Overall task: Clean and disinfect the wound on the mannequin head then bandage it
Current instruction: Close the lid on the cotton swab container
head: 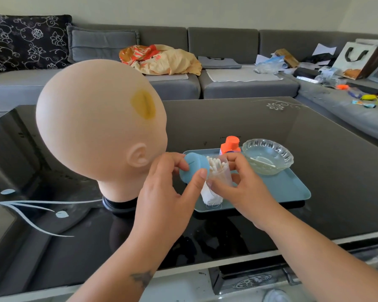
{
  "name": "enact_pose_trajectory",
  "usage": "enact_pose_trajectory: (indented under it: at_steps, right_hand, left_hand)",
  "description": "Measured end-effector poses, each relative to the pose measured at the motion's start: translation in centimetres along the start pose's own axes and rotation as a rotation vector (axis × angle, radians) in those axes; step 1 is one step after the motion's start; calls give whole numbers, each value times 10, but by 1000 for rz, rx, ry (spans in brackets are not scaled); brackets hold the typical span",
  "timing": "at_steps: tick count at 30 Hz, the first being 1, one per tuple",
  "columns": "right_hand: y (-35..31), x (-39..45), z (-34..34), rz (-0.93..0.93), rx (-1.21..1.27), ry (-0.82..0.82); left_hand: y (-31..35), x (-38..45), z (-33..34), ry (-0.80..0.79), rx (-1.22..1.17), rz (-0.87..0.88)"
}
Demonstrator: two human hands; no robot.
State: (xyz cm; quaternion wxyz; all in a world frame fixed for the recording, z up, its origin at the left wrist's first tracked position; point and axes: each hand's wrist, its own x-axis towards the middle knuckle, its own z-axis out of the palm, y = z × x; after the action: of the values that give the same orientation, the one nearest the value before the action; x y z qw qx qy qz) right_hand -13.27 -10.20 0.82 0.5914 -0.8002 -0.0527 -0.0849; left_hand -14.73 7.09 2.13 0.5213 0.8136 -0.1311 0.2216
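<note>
A bald mannequin head (92,127) stands on a dark base at the table's left, with a yellow-stained wound (144,104) on its crown. My left hand (168,192) pinches a blue lid (193,168), tilted just off the mouth of a clear jar of cotton swabs (218,173). My right hand (247,188) grips that jar over a blue tray (288,190). On the tray sit a white bandage roll (210,197), an orange-capped bottle (229,144) and a glass bowl (267,156) with a used swab inside.
The black glass table (249,127) has a pale front edge. A grey sofa (227,62) wraps round the back and right, carrying cushions, a yellow-orange plastic bag (159,58), papers and a white shopping bag (358,59).
</note>
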Motion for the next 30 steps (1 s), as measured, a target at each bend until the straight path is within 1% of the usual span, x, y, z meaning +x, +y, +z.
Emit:
enact_pose_trajectory:
  at_steps: [4, 9, 12, 23, 30]
  right_hand:
    - [0, -2, 1, -38, -45, -9]
    - [-1, -5, 3, -93, -90, -60]
    - [-2, -6, 3, -112, -152, -66]
    - [-5, -9, 2, -169, -265, -80]
    - [-8, -9, 0, -162, -302, -92]
  left_hand:
    - [-3, 3, -1, -16, -6, -63]
    - [-6, 4, -2, -82, 7, -49]
    - [-6, 4, -3, -118, -11, -71]
    - [-11, 4, -4, -186, 31, -73]
    - [-9, 6, -8, -221, 16, -76]
